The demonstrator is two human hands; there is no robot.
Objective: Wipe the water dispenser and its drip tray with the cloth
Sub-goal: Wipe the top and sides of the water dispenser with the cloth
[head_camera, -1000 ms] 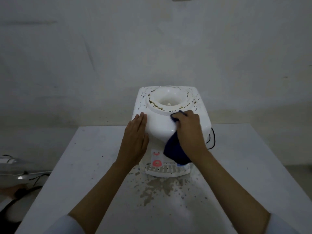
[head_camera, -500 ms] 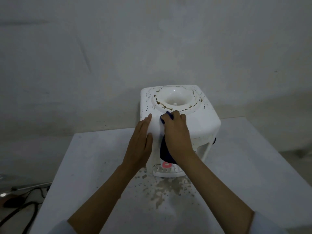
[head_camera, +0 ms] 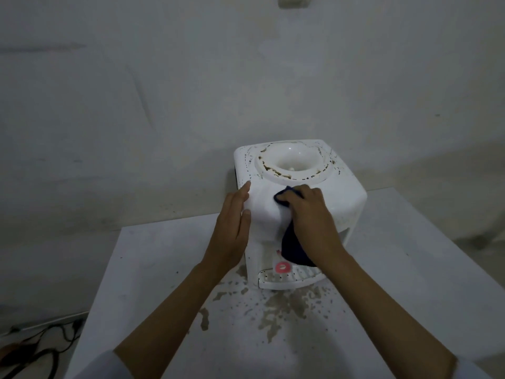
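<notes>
bare table (head_camera: pixel 410 269) right of dispenser (head_camera: pixel 344 192); wall (head_camera: pixel 191 105) behind

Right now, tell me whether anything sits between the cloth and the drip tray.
Nothing visible does. The cloth hangs from the right hand down the dispenser front, its lower end just above the drip tray.

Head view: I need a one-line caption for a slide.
Right hand wipes the stained water dispenser top with a dark cloth while the left hand steadies its side.
</notes>
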